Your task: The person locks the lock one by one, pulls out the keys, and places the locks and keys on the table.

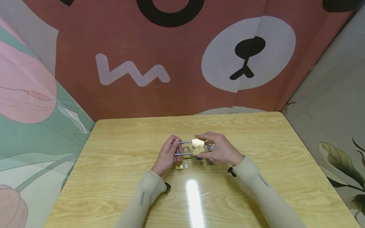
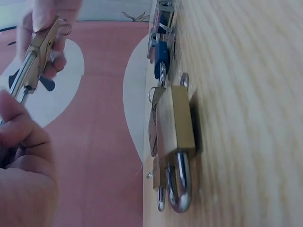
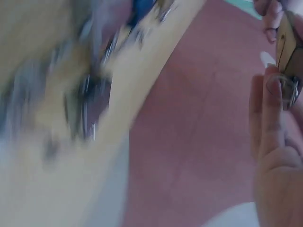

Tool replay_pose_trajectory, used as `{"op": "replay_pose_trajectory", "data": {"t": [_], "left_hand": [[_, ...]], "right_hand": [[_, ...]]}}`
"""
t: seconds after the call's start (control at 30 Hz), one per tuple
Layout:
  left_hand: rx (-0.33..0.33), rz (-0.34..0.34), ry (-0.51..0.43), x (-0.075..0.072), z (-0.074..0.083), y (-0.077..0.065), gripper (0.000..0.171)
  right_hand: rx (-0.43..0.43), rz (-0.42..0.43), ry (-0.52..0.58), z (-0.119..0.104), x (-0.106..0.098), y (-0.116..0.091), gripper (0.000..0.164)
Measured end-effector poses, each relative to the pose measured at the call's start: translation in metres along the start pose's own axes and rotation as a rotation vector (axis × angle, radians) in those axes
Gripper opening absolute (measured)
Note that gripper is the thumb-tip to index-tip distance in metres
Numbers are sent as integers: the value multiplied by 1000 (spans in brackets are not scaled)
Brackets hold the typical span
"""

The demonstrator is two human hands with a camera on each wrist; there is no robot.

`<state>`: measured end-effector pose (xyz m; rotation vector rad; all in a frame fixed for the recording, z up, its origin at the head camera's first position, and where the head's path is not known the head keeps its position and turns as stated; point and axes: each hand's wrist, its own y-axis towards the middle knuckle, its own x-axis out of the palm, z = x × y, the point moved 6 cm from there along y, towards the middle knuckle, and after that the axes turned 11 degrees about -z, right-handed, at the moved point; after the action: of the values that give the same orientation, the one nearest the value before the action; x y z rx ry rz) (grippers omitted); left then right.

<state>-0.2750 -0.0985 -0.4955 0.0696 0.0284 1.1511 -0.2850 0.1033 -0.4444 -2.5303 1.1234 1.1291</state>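
Observation:
A large brass padlock [image 1: 198,147] with a long shackle is held above the table between both hands. My left hand [image 1: 168,155] grips the shackle at its curved end. The right hand [image 1: 220,148] pinches the padlock's body between thumb and fingers. A metal ring [image 3: 281,90] hangs at the body's keyhole end in the right wrist view; whether a key sits in the keyhole cannot be made out. Under the hands lie a brass padlock [image 2: 177,123], a blue padlock [image 2: 161,59] and a small loose key [image 1: 186,164].
Another small brass padlock [image 1: 179,166] lies near the left hand, and a grey padlock [image 1: 210,161] below the right. They rest on a wooden table [image 1: 128,139] with a printed cloth [image 1: 128,101] behind it. Objects on the table are blurred in the right wrist view.

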Motion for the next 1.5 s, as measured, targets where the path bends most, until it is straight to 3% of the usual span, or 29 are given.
{"op": "replay_pose_trajectory", "data": {"t": [0.13,0.3,0.47,0.6,0.73,0.9,1.23,1.5], "left_hand": [[71,19,18,2,6,1,26],[89,26,35,4,9,1,27],[36,15,11,4,5,3,31],[-51,31,-17,3,-2,2,49],[-107,68,47,3,-4,-1,60],[-55,81,183,7,4,1,51],[33,120,399,6,10,3,52],[88,137,464,9,10,3,49]], "right_hand": [[133,-61,285,18,8,1,65],[183,-119,531,27,19,0,47],[176,-95,560,26,23,-1,42],[158,-67,570,23,24,0,47],[153,-45,561,23,25,0,40],[184,-54,479,26,32,1,23],[122,-70,434,19,37,0,20],[133,-56,401,16,40,1,21]]}}
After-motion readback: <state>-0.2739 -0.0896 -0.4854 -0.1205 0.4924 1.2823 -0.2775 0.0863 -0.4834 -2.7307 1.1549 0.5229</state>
